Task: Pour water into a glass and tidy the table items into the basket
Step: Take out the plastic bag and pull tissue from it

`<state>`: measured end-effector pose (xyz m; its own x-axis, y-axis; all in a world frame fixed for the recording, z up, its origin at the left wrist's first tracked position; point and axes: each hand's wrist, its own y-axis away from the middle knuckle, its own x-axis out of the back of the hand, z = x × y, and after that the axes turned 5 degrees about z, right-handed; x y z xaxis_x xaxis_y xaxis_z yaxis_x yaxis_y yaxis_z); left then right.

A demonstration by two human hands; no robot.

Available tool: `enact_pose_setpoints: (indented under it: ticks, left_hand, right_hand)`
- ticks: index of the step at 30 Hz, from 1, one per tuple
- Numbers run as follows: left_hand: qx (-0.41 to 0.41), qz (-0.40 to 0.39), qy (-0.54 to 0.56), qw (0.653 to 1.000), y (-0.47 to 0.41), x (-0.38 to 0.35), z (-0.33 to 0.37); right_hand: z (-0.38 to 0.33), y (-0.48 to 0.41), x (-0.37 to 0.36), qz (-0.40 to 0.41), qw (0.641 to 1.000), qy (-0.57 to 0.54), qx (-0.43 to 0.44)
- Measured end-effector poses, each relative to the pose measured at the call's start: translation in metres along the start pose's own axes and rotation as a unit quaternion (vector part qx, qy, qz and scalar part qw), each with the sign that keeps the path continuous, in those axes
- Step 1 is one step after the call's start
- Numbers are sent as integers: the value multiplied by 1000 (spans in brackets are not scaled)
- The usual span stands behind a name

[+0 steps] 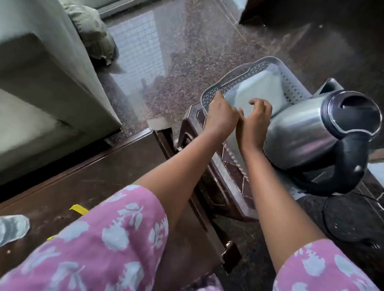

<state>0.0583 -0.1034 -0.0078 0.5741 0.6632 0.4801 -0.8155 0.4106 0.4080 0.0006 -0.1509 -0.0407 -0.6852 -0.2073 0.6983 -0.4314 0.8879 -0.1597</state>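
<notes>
While the left hand (pixel 221 116) grips the perforated plastic basket (pixel 233 81), the right hand (pixel 255 121) curls; hold unclear.

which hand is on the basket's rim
The left hand: it pinches the near rim of the grey basket. The right hand is over the pale folded cloth inside, nearer the kettle.

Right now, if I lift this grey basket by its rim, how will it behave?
The basket will probably flex, since its perforated plastic walls look thin. It may also tip rightward, because the steel kettle seems to sit at that end and looks heavy for its size.
</notes>
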Motion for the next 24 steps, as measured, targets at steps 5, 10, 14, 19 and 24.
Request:
enact_pose_setpoints:
  ticks: [5,10,14,19,24]
  left_hand:
    - [127,-4,12,992,-21,-17,14]
    - [136,34,55,989,-31,-29,13]
    - [164,91,81,979,-36,-31,10]
    - [168,106,97,975,-32,-31,7]
    - [74,106,110,986,-15,-27,10]
  right_hand:
    - [19,-23,-12,-106,992,67,-19]
    - [24,-33,-17,-149,987,57,-36]
    - [23,-37,-15,-129,990,41,-47]
    - [21,-37,-10,-103,993,31,-56]
    - [8,-34,0,-53,996,-20,-72]
